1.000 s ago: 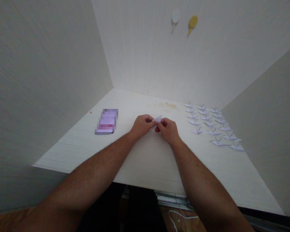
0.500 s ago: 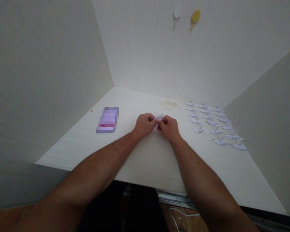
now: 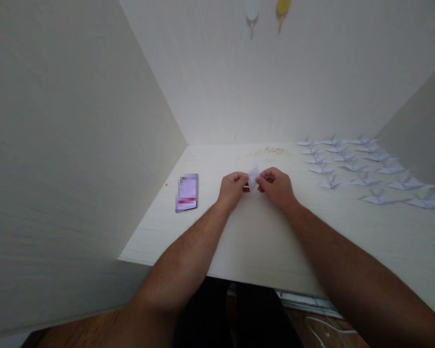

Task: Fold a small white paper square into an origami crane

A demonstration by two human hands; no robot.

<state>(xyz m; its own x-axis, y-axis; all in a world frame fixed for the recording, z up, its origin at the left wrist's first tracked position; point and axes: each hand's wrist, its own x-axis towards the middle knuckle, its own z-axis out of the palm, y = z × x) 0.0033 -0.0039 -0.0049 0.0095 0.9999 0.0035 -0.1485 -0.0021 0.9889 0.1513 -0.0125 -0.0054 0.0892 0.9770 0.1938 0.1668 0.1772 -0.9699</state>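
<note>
A small piece of folded pale paper point(image 3: 253, 177) is pinched between both of my hands just above the white table point(image 3: 261, 232). My left hand point(image 3: 232, 188) grips its left side with curled fingers. My right hand point(image 3: 277, 186) grips its right side the same way. Both forearms reach in from the lower edge of the view.
Several folded paper cranes point(image 3: 362, 164) lie in rows on the right of the table. A phone point(image 3: 187, 193) lies flat to the left of my hands. White walls close in the left, back and right. Two small hooks point(image 3: 267, 10) hang on the back wall.
The view has swung to the left, so the cranes and phone sit further right in the picture. My hands still hold the paper, which now stands more upright between the fingers.
</note>
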